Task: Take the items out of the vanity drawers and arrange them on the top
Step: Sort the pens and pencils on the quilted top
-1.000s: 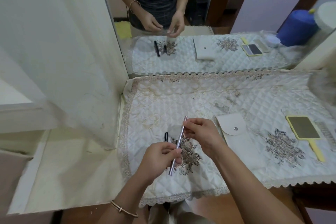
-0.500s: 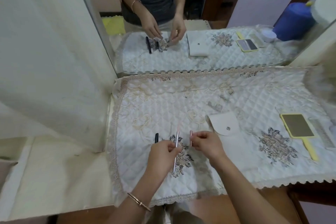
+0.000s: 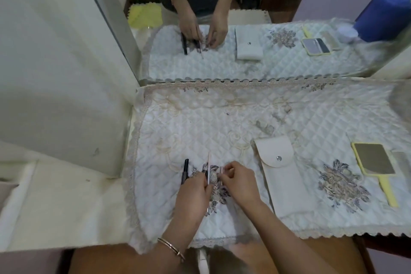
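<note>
On the white quilted cover (image 3: 222,122) of the vanity top, my left hand (image 3: 193,193) pinches a thin silver-pink stick (image 3: 208,165) that points away from me, low over the floral embroidery. My right hand (image 3: 239,181) pinches a second short pinkish stick (image 3: 221,172) just to its right. A black pen-like tube (image 3: 185,170) lies on the cover left of my left hand. A white snap pouch (image 3: 282,176) lies to the right of my hands.
A yellow hand mirror (image 3: 375,163) and a comb (image 3: 401,159) lie at the far right. The wall mirror (image 3: 244,29) stands behind the cover. A white cabinet side (image 3: 62,73) rises at left, with a lower cream ledge (image 3: 62,204) beside it.
One long stick held in both hands has come apart into two pieces, one in each hand. Both hands have lowered toward the cover beside the black tube.
</note>
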Tool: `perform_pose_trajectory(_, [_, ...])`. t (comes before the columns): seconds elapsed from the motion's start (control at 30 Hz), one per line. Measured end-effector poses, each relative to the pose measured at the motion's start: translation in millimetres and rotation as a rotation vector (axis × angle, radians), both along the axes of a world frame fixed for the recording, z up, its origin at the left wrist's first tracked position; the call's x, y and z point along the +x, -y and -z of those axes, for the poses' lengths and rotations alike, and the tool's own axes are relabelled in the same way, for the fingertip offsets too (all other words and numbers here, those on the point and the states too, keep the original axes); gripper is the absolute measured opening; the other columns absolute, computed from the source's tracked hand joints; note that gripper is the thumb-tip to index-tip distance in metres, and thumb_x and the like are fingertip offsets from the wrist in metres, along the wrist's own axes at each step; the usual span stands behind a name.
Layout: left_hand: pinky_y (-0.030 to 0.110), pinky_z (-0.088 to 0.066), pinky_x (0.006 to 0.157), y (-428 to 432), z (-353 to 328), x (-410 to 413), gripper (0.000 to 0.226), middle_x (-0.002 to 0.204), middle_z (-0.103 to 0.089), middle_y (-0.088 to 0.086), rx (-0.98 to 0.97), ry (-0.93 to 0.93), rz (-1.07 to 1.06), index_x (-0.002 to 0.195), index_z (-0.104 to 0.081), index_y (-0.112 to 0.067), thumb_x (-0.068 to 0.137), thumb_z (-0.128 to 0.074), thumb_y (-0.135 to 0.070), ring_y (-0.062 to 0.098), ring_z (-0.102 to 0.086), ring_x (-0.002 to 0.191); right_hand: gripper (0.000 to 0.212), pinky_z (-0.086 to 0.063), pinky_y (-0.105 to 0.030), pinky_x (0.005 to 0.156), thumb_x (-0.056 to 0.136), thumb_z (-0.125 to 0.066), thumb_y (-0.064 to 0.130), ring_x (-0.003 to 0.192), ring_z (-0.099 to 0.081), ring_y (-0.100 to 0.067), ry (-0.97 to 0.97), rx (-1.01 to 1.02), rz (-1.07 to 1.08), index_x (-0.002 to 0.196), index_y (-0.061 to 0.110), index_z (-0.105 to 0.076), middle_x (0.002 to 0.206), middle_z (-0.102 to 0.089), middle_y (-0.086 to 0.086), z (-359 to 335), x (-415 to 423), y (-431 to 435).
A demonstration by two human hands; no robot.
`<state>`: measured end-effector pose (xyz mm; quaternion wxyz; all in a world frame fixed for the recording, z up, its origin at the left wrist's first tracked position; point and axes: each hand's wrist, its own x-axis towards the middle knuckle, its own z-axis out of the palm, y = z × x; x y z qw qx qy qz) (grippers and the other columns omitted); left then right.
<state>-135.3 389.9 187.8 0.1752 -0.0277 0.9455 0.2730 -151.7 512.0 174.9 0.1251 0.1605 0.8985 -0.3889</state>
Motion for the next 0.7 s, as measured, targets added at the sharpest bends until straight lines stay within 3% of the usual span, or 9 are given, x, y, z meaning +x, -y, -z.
perform_pose_trajectory(0.1, [0.032,-0.037,0.065,-1,3,1,0.018,0.076,-0.060,0.007,0.001,-0.019,0.007,0.083,-0.049,-0.014,0.091,-0.051,-0.031,0.025,-0.059,0.081,0.023,-0.040,-0.015,0.059,0.080,-0.068,0.024,0.070,-0.054,-0.012,0.010,-0.025,-0.018,0.098,0.010,-0.062,0.075,-0.059,0.001,2,-2,-3])
perform_pose_trajectory(0.2, [0.028,-0.032,0.059,1,4,5,0.022,0.061,-0.042,-0.008,0.044,-0.024,-0.026,0.075,-0.042,-0.018,0.089,-0.053,-0.030,0.020,-0.052,0.069,0.019,-0.039,-0.007,0.052,0.079,-0.067,0.021,0.059,-0.052,-0.006,0.007,-0.045,-0.026,0.095,0.011,-0.062,0.072,-0.059,0.001,2,0,-6])
perform_pose_trajectory(0.3, [0.023,-0.031,0.051,5,2,10,0.021,0.058,-0.046,-0.008,0.096,-0.038,-0.048,0.072,-0.047,-0.018,0.089,-0.055,-0.028,0.010,-0.047,0.058,0.018,-0.041,-0.015,0.060,0.080,-0.066,0.020,0.066,-0.056,-0.011,-0.004,-0.061,-0.001,0.096,0.011,-0.063,0.073,-0.062,-0.001,-3,7,-10])
perform_pose_trajectory(0.4, [0.026,-0.041,0.057,13,-1,11,0.016,0.065,-0.060,-0.001,0.112,-0.067,-0.021,0.074,-0.056,-0.017,0.088,-0.055,-0.024,0.013,-0.055,0.061,0.017,-0.042,-0.023,0.067,0.082,-0.063,0.018,0.071,-0.056,-0.015,-0.026,-0.048,0.010,0.098,0.012,-0.063,0.074,-0.061,-0.001,-12,17,-16])
perform_pose_trajectory(0.5, [0.031,-0.045,0.061,18,-3,12,0.012,0.069,-0.063,0.001,0.130,-0.098,0.021,0.077,-0.058,-0.017,0.088,-0.055,-0.021,0.016,-0.059,0.064,0.019,-0.044,-0.025,0.071,0.083,-0.060,0.015,0.075,-0.057,-0.014,-0.068,-0.011,0.044,0.101,0.013,-0.064,0.078,-0.062,0.001,-19,36,-27])
perform_pose_trajectory(0.57, [0.031,-0.049,0.066,11,-3,11,0.010,0.079,-0.065,0.000,0.144,-0.127,0.098,0.086,-0.061,-0.015,0.088,-0.055,-0.022,0.016,-0.060,0.076,0.020,-0.046,-0.027,0.076,0.083,-0.058,0.016,0.085,-0.059,-0.015,-0.096,0.028,0.100,0.102,0.013,-0.064,0.088,-0.065,-0.001,-23,49,-38])
perform_pose_trajectory(0.7, [0.038,-0.051,0.080,-20,-3,11,0.027,0.097,-0.069,0.008,0.117,-0.241,0.271,0.101,-0.066,-0.010,0.081,-0.055,-0.025,0.029,-0.061,0.093,0.027,-0.044,-0.031,0.087,0.087,-0.054,0.021,0.106,-0.053,-0.021,-0.157,0.190,0.107,0.111,0.013,-0.061,0.110,-0.064,-0.005,-27,65,-71])
